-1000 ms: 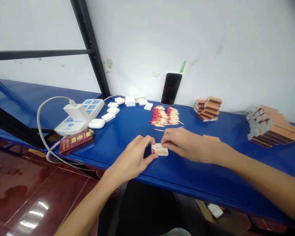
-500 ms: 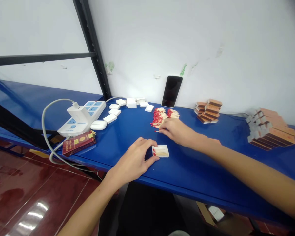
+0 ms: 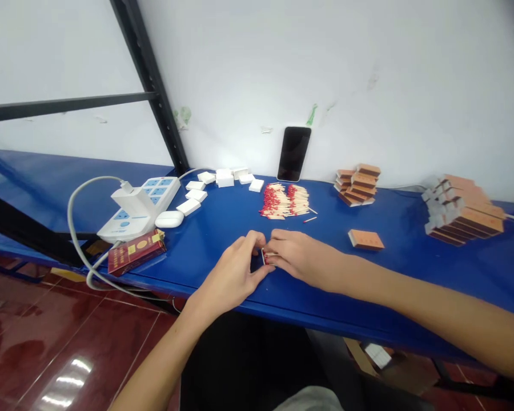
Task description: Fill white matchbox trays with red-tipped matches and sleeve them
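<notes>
The small white matchbox tray (image 3: 263, 258) lies on the blue shelf, mostly covered by my hands. My left hand (image 3: 239, 265) grips its left end between thumb and fingers. Over the tray my right hand (image 3: 297, 254) reaches in from the right with fingertips pinched at the match heads; the match in them is largely hidden. Behind the hands is a pile of red-headed matches (image 3: 276, 202), with a second heap (image 3: 298, 201) touching it on the right. One loose match (image 3: 310, 220) lies in front of the piles.
White trays (image 3: 196, 195) curve along the back left, near a power strip (image 3: 131, 222), a white earphone case (image 3: 169, 219) and a dark red box (image 3: 136, 251). A phone (image 3: 294, 154) leans on the wall. Matchbox sleeves (image 3: 360, 185) are stacked right, with a single one (image 3: 366, 240) nearer and a bigger stack (image 3: 466, 211) beyond.
My right hand has moved from beside the match pile toward me, down to the tray, carrying a match. My left hand still holds the tray. The view has shifted slightly.
</notes>
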The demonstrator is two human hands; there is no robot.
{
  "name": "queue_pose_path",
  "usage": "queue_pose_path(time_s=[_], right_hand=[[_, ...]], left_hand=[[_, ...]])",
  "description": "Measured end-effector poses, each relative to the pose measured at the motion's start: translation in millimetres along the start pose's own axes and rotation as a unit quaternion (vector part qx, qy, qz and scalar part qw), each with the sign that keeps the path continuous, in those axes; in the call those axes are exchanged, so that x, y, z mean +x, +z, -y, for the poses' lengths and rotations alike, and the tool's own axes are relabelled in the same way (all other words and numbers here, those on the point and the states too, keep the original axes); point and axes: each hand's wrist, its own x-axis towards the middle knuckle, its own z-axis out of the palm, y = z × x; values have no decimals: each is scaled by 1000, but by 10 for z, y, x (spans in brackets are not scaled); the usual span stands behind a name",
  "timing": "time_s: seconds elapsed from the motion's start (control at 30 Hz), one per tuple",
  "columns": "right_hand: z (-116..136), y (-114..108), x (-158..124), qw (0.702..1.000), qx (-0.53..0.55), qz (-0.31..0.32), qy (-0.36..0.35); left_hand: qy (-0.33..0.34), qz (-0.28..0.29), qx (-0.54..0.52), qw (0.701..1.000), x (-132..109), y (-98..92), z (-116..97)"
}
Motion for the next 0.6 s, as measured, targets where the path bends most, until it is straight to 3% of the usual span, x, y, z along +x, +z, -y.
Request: queue_pose_path(time_s=[0.1,0.17,0.27,0.37,0.6], right_hand=[[-148,-24,-69,994,41,-93,42],[-386,-79,-172,989,-3,-123,83],[-812,-145,-317,983,-94,-66,145],[-1101,-158,-354,987,-87,-25,133],[-1255,-113,-187,989,-80,-48,117]], left_hand=[[-2,5,10,1000,4,-2,3],[-1,8,24,1000,10,-5,1],[2,20,38,999,15,-13,-2],[-2,17,34,999,13,-10,7],[-11,5,32,999,6,15,27]])
